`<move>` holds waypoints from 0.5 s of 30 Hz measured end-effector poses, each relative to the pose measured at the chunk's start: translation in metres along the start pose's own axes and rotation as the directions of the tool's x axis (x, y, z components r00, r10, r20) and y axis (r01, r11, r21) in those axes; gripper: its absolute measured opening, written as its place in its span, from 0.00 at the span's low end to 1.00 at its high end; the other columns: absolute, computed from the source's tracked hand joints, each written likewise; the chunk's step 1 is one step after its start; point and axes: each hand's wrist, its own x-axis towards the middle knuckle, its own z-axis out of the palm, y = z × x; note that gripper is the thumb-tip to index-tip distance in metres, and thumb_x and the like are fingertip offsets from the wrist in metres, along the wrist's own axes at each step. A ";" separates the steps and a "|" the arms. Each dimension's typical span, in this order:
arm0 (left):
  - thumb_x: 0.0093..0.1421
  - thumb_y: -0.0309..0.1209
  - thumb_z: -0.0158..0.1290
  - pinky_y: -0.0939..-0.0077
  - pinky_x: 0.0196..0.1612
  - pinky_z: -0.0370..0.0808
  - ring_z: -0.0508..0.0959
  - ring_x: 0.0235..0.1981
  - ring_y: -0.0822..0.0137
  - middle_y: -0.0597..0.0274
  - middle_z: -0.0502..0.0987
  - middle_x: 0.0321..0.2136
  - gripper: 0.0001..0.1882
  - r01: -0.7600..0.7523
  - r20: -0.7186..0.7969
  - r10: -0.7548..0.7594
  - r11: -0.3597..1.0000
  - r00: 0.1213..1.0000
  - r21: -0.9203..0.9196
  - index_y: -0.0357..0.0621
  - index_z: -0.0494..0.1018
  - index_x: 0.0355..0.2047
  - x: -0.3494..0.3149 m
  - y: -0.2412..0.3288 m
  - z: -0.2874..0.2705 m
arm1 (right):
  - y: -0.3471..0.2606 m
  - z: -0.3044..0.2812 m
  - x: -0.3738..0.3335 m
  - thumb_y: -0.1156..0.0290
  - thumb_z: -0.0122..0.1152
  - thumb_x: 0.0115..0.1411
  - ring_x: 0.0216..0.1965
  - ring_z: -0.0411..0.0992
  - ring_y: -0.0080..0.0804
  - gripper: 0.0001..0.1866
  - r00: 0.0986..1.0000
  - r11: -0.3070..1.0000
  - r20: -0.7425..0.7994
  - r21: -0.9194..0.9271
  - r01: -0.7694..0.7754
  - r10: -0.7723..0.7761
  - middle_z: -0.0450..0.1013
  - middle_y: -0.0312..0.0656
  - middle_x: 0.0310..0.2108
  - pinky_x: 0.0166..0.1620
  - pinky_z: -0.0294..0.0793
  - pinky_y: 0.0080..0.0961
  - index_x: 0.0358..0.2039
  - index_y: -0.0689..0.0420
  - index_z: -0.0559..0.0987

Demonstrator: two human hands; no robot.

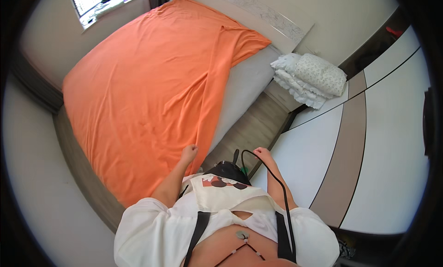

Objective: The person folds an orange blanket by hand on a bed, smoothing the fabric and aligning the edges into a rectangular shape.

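A wrinkled orange sheet (pixel 147 91) covers most of the bed, its right part folded back in loose creases. My left hand (pixel 189 152) is closed at the near right side of that sheet, with a fold of the cloth running up from its fingers. Apart from the bed, over the gap beside the wardrobe, my right hand (pixel 262 153) hangs with curled fingers; no object shows in it. A black cable (pixel 277 179) loops up from my body and passes close to this hand. Along the bed's right side, a strip of pale mattress (pixel 244 87) lies uncovered.
Folded white patterned bedding (pixel 318 78) is piled on a bedside cabinet (pixel 284 96) at the far right. White and taupe wardrobe doors (pixel 392 142) line the right side. Wood-look floor (pixel 249 124) runs between bed and wardrobe. A headboard (pixel 272 22) stands behind the bed, a window (pixel 90 1) far left.
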 end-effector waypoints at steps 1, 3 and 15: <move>0.46 0.30 0.45 0.71 0.31 0.69 0.74 0.28 0.59 0.53 0.74 0.24 0.09 -0.027 0.036 0.027 1.000 0.999 0.005 0.39 0.72 0.25 0.019 0.008 0.009 | -0.007 -0.016 0.002 0.66 0.52 0.48 0.20 0.69 0.23 0.11 1.000 1.000 -0.017 -0.003 -0.007 0.007 0.71 0.38 0.20 0.26 0.67 0.20 0.27 0.60 0.74; 0.46 0.31 0.45 0.70 0.30 0.69 0.74 0.26 0.59 0.52 0.73 0.22 0.09 -0.044 0.066 0.046 0.998 0.997 -0.036 0.40 0.72 0.25 0.054 0.032 0.029 | 0.008 -0.043 0.023 0.67 0.52 0.48 0.22 0.68 0.22 0.10 0.997 0.995 -0.014 0.059 -0.075 0.076 0.70 0.37 0.20 0.27 0.67 0.19 0.28 0.60 0.73; 0.47 0.34 0.46 0.70 0.35 0.68 0.74 0.30 0.59 0.52 0.74 0.25 0.11 0.195 -0.012 -0.196 0.979 0.980 -0.065 0.41 0.73 0.27 0.200 0.141 0.169 | 0.028 -0.231 0.230 0.68 0.50 0.48 0.23 0.68 0.22 0.10 0.986 0.984 -0.044 -0.082 0.159 -0.163 0.70 0.37 0.21 0.29 0.66 0.17 0.29 0.59 0.73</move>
